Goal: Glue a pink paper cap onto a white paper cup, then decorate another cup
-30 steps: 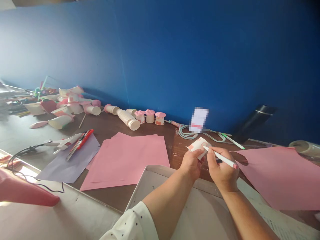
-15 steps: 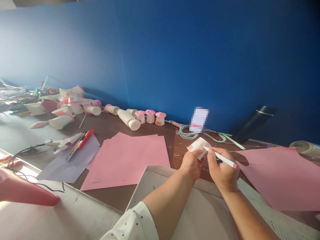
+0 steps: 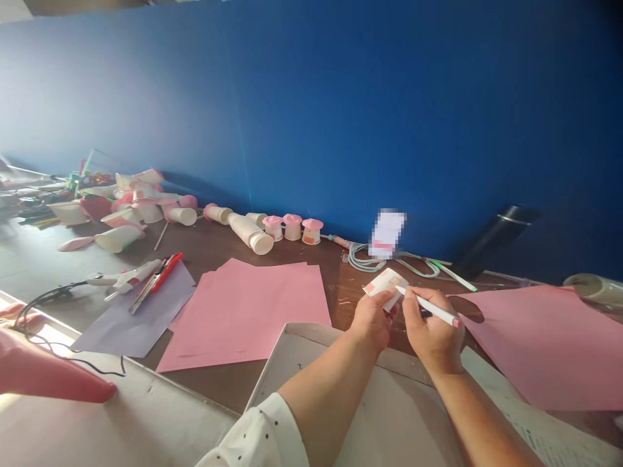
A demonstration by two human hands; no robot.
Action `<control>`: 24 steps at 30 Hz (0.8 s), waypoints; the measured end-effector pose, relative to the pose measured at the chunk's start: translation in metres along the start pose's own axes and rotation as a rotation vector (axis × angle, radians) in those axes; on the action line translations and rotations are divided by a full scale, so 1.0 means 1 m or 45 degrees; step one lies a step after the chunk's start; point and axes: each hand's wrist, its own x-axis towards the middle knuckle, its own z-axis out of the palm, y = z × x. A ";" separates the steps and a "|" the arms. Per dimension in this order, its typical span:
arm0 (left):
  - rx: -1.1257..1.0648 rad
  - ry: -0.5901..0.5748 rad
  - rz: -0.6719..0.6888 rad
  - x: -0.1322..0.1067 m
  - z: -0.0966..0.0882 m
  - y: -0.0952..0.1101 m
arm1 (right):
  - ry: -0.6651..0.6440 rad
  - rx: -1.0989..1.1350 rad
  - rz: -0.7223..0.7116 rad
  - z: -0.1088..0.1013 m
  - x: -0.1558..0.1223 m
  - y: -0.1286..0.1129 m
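Note:
My left hand (image 3: 372, 319) is closed around a small white paper cup (image 3: 386, 283) with pink patches, holding it tilted just above the brown table. My right hand (image 3: 432, 331) grips a white pen (image 3: 428, 307) with a pink end, its tip touching the cup's side. Both hands hover over the far rim of a shallow white cardboard tray (image 3: 296, 337).
Pink paper sheets (image 3: 253, 311) lie left of the hands, another pink sheet (image 3: 540, 344) on the right. A purple sheet (image 3: 131, 321) carries a glue gun (image 3: 124, 277) and a red cutter (image 3: 158, 277). Paper cups (image 3: 250, 232) and pink-topped cups (image 3: 292, 227) line the blue wall. A black flask (image 3: 491, 240) leans at back right.

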 end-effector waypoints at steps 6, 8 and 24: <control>-0.023 0.021 -0.015 -0.002 0.001 0.001 | -0.006 -0.010 0.019 0.000 0.000 -0.001; -0.028 0.020 -0.021 -0.002 0.001 0.001 | -0.007 -0.010 0.015 0.000 0.000 -0.001; -0.035 0.024 -0.008 -0.003 0.002 0.002 | -0.020 0.001 0.070 -0.001 0.000 -0.001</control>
